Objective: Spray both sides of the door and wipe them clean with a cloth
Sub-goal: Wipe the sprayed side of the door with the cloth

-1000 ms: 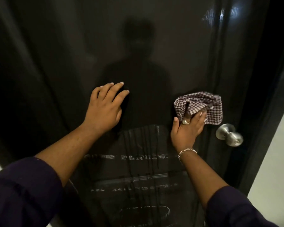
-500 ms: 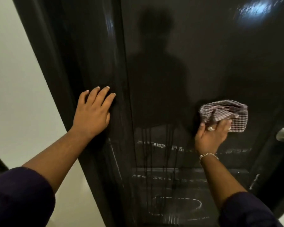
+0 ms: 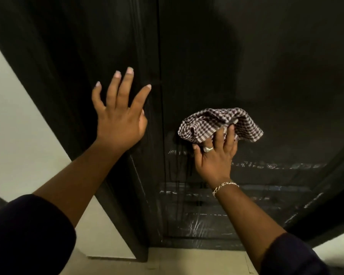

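**Head view: cloth pressed to wet dark door, other hand braced flat**

Head view only. Dominated by a glossy dark door (image 3: pixel 236 62), filling most of the picture and leaning away toward the top. Streaked below the cloth with wet bands and thin vertical runs of liquid, shining pale against the dark panel. No brand, label or legible writing anywhere; the pale marks on the door read as smears, not letters.

Left of the door's vertical seam: left hand (image 3: pixel 120 118), fingers straight and splayed, palm flat against the dark frame (image 3: pixel 72 80), holding nothing. Dark sleeve (image 3: pixel 26 233) pushed up above the forearm, low and left of the door.

Right of that seam, on the door panel itself: checked cloth (image 3: pixel 218 124), purple-and-white, bunched and pressed against the door surface just above the wet bands. Right hand (image 3: pixel 214 155) directly below the cloth, fingertips curled into its lower edge and pinning it to the door, thumb out to the left. Ring (image 3: pixel 208 149) on one finger, chain bracelet (image 3: pixel 224 187) at the wrist, both below the cloth.

Left of the frame: pale wall (image 3: pixel 18 139). Below the door's bottom edge: light floor (image 3: pixel 187 262). Upper part of the door dull and dark, with only soft shadow.
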